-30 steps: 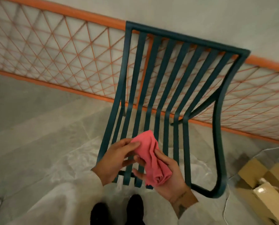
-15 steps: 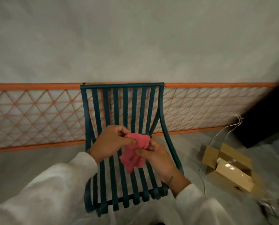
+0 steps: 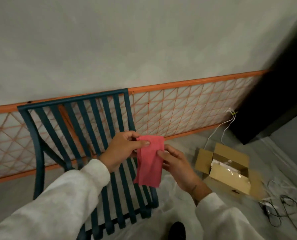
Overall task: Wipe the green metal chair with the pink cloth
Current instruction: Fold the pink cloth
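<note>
The green metal chair (image 3: 71, 118) with slatted back and seat stands against the wall, left of centre. The pink cloth (image 3: 150, 161) hangs as a folded strip in the air over the chair's right front part, not touching it. My left hand (image 3: 121, 149) pinches the cloth's top left corner between thumb and fingers. My right hand (image 3: 174, 161) holds the cloth's right edge near the top. Both sleeves are white.
An orange lattice panel (image 3: 187, 110) runs along the wall base. An open cardboard box (image 3: 229, 170) sits on the floor to the right, with white cables (image 3: 217, 130) and black cables (image 3: 279, 212) near it. A dark cabinet (image 3: 282, 87) stands at far right.
The crumpled cloth has been spread out into a flat hanging strip. My view has swung right, so the chair now sits further left and both hands are to the right of it.
</note>
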{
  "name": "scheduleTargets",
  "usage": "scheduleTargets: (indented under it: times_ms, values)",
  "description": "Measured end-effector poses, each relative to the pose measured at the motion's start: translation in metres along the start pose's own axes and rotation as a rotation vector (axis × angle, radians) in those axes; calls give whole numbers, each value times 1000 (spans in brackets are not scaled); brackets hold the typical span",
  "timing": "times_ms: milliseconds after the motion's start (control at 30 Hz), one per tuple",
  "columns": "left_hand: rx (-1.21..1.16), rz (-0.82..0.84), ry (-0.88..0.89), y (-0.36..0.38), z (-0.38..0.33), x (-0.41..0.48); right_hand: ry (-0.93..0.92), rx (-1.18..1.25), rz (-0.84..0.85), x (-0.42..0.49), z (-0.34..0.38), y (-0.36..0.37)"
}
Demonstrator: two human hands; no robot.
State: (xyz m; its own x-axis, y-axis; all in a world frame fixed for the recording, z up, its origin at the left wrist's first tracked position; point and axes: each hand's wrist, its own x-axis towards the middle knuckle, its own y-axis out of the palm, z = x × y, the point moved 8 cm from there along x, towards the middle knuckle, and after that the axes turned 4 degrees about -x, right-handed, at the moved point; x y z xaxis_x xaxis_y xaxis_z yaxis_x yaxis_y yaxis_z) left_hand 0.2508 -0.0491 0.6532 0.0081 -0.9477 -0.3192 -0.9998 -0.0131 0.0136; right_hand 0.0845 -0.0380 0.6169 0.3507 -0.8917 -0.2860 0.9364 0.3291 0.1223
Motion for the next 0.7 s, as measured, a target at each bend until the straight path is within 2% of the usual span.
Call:
scheduleTargets:
  times_ms: [100, 200, 300, 367, 467, 700]
  values:
    - [-101, -62, -91, 52, 25, 41, 69, -22, 53, 20, -13, -68]
    - [-195, -120, -183, 101, 59, 76, 157, -3, 28, 41, -36, -133]
    - [-307, -63, -360, 149, 109, 90, 265, 58, -20, 58, -71, -178]
    - [-353, -17, -486, 178, 148, 89, 344, 88, -35, 63, -103, -200]
    - [-433, -57, -646, 206, 212, 91, 485, 77, -46, 68, -160, -224]
    - [-574, -148, -842, 244, 365, 107, 704, 110, -71, 82, -309, -263]
